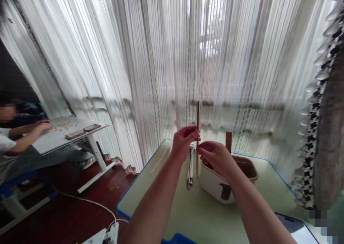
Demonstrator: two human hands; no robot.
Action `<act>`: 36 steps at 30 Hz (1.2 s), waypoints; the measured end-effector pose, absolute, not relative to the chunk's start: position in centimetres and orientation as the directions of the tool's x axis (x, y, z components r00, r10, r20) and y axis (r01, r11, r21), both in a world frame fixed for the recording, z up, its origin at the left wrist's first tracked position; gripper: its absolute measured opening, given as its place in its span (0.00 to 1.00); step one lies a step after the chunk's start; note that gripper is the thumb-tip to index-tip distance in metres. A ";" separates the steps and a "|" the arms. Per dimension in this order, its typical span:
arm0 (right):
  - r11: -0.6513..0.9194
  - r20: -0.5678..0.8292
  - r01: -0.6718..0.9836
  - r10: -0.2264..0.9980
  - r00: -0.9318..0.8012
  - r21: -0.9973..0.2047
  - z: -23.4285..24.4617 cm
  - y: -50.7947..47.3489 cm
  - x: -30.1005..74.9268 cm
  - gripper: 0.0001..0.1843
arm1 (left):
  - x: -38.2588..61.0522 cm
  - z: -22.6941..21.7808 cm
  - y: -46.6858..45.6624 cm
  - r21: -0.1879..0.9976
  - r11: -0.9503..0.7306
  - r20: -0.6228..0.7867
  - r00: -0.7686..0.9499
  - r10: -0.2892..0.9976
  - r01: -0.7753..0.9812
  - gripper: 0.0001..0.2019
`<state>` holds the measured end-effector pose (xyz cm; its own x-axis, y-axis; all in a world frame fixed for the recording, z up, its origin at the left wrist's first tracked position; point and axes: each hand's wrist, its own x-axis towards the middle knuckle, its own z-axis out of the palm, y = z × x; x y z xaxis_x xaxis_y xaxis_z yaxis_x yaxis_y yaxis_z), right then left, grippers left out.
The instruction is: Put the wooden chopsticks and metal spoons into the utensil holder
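Observation:
A thin brown chopstick stands upright in front of me; whether it is one or two pressed together I cannot tell. My left hand pinches it around the upper middle. Just below, my right hand grips it with thumb and fingers. Beneath my right forearm sits a white and brown bin, with more brown sticks rising from its back edge. A long, narrow, pale and shiny item lies on the table left of the bin. Farther left are thin light-coloured sticks.
The pale green table has a blue edge. A dark-screened device lies at its right front, and a blue object at the near edge. White curtains hang behind. At left, a person sits by a white table with small pieces.

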<state>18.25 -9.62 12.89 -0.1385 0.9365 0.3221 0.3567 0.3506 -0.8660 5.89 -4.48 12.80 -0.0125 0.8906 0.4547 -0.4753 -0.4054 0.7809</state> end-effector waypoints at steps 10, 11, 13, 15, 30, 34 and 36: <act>0.357 0.367 0.687 0.919 -0.140 -0.632 15.1 -10.8 25.3 0.06 | 10.2 14.1 -4.2 0.823 -0.311 0.439 0.184 0.880 -0.476 0.13; 0.358 0.357 0.683 0.922 -0.150 -0.637 15.1 -10.7 25.9 0.06 | 10.6 14.1 -4.0 0.824 -0.303 0.432 0.185 0.882 -0.480 0.12; 0.342 0.321 0.661 0.934 -0.159 -0.667 14.9 -10.7 27.1 0.06 | 11.3 14.1 -3.8 0.826 -0.290 0.423 0.191 0.886 -0.483 0.12; 0.312 0.284 0.640 0.947 -0.150 -0.702 14.9 -10.8 28.1 0.07 | 12.1 14.1 -3.6 0.825 -0.292 0.423 0.185 0.887 -0.484 0.13; 0.383 0.376 0.598 0.915 -0.143 -0.704 14.9 -10.8 31.2 0.07 | 16.0 14.8 -5.1 0.811 -0.356 0.491 0.208 0.846 -0.465 0.13; 0.418 0.409 0.602 0.898 -0.161 -0.680 14.9 -10.4 31.1 0.07 | 16.5 14.0 -4.9 0.791 -0.371 0.508 0.184 0.841 -0.486 0.13; 0.406 0.394 0.590 0.905 -0.157 -0.698 14.8 -10.2 31.1 0.07 | 16.6 13.7 -4.6 0.784 -0.376 0.503 0.149 0.851 -0.494 0.12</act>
